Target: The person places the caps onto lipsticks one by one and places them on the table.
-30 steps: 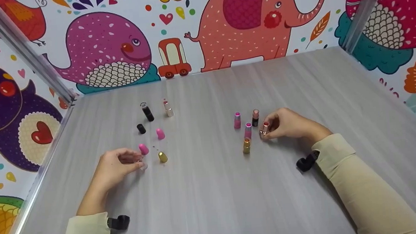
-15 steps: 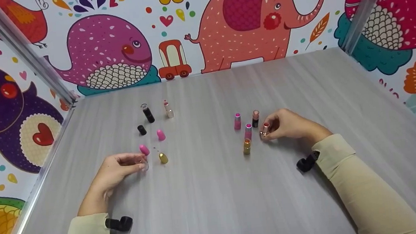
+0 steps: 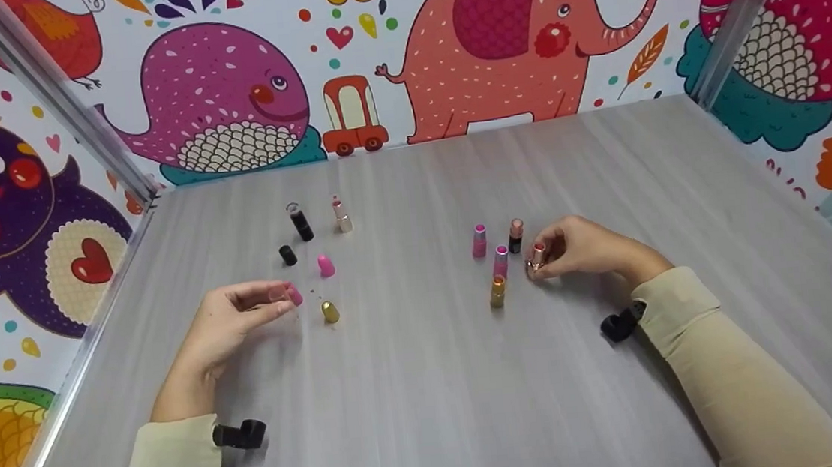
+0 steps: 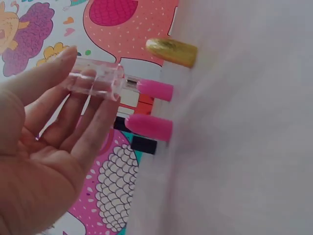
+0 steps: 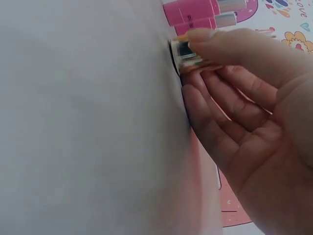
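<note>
Between thumb and fingers, my left hand (image 3: 224, 318) pinches a clear, see-through lipstick cap (image 4: 95, 78), held above the table. Close by stand a pink cap (image 3: 295, 295), partly behind the clear one in the head view, a second pink cap (image 3: 325, 265) and a gold cap (image 3: 329, 312). On the right side, my right hand (image 3: 587, 249) grips the base of an uncapped rose-gold lipstick (image 3: 538, 254) standing on the table; its red tip shows. Left of it are two pink lipsticks, one farther back (image 3: 479, 241) and one nearer (image 3: 501, 260), a gold lipstick (image 3: 497, 292) and a black-based lipstick (image 3: 516, 236).
At the back left stand a black tube with a clear top (image 3: 300, 222), a pale-gold lipstick (image 3: 341, 216) and a short black cap (image 3: 288, 256). The grey table (image 3: 414, 384) meets cartoon-printed walls (image 3: 223, 92) at the back and sides.
My left hand has lifted the clear cap off the table and moved it slightly away from me, toward the pink cap. The right hand keeps its grip on the lipstick and stays in place.
</note>
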